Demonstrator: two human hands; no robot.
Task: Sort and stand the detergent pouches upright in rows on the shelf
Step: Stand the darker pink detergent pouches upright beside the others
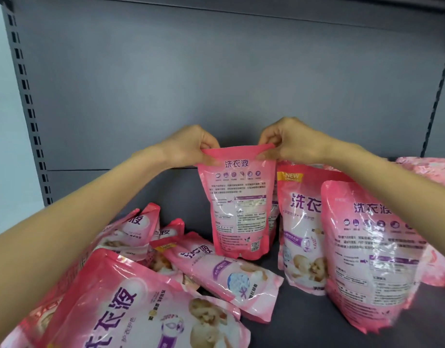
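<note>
Together, left hand (191, 144) and right hand (284, 141) pinch an upright pouch's (237, 209) top corners.

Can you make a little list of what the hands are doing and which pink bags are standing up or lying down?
held pouch: upright, back label facing camera
left hand: pinches its top left corner
right hand: pinches its top right corner
standing pouches: two, at the right
lying pouches: several, heaped at the left
shelf: dark grey
</note>
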